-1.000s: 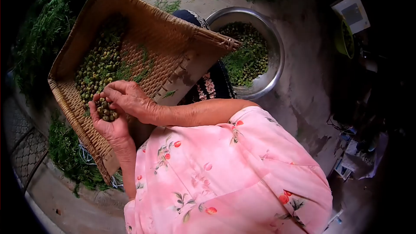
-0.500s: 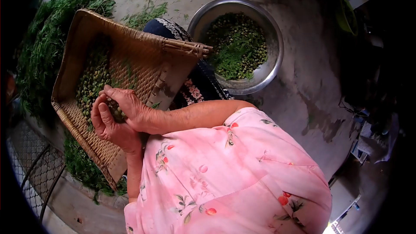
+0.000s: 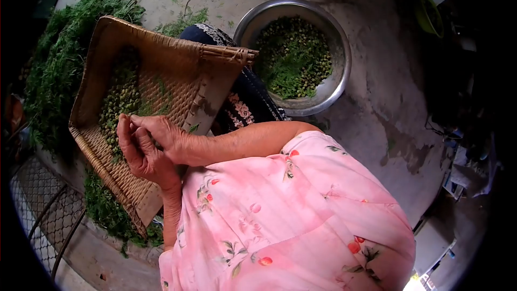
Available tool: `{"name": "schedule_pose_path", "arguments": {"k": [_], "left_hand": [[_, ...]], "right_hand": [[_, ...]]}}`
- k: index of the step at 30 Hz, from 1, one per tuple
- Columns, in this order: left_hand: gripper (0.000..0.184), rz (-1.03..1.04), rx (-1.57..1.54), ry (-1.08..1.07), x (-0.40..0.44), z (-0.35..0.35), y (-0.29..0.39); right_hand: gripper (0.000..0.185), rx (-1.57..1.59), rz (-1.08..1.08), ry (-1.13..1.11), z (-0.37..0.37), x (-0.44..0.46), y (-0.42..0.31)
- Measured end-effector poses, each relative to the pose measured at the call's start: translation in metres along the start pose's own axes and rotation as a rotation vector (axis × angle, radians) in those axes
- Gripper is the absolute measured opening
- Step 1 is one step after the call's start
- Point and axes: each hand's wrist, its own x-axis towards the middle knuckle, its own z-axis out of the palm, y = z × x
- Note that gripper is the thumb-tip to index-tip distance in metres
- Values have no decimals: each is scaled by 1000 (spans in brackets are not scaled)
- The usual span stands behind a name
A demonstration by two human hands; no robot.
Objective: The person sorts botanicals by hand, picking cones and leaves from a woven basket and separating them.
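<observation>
Over the woven basket (image 3: 134,186), my left hand (image 3: 141,156) is cupped with its fingers curled up. Small round green pods were visible in its palm a moment ago; the fingers now hide them. My right hand (image 3: 169,139) presses against it from the right, thumb and fingertips pinched near the left fingertips, and what they grip cannot be made out. Beyond the hands, a heap of similar green pods (image 3: 121,97) lies along the basket's left side, with feathery green bits near it. The basket rests tilted over the dark patterned cloth (image 3: 242,110) on my lap.
A metal basin (image 3: 344,73) with pods and green sprigs stands on the floor beyond my right arm. Leafy green branches (image 3: 59,70) are piled left of the basket, with more below it. A wire mesh (image 3: 46,199) is at the lower left, and a green container (image 3: 429,16) at the upper right.
My hands have come together, and the left fingers have curled up over the pods. The basket has shifted and turned in view; the basin appears farther left and higher.
</observation>
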Motion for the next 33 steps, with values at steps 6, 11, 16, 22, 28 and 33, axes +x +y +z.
{"name": "schedule_pose_path", "arguments": {"k": [6, 11, 16, 22, 28, 33], "left_hand": [[36, 300, 84, 18, -4, -17, -2], [37, 134, -92, -8, -15, -30, -6], [37, 115, -111, 11, -13, -39, -1], [33, 216, 86, -4, 0, -51, -6], [26, 441, 245, 16, 11, -51, -17], [25, 444, 127, -3, 2, -52, -34]], "right_hand": [[31, 288, 436, -181, 16, -13, 19], [29, 80, 213, -271, 16, -19, 12], [28, 10, 127, -326, 22, -22, 15], [29, -54, 8, -340, 28, -23, 13], [48, -164, 175, -369, 26, -26, 14], [25, 1072, 1029, -19, 42, -30, 51]]}}
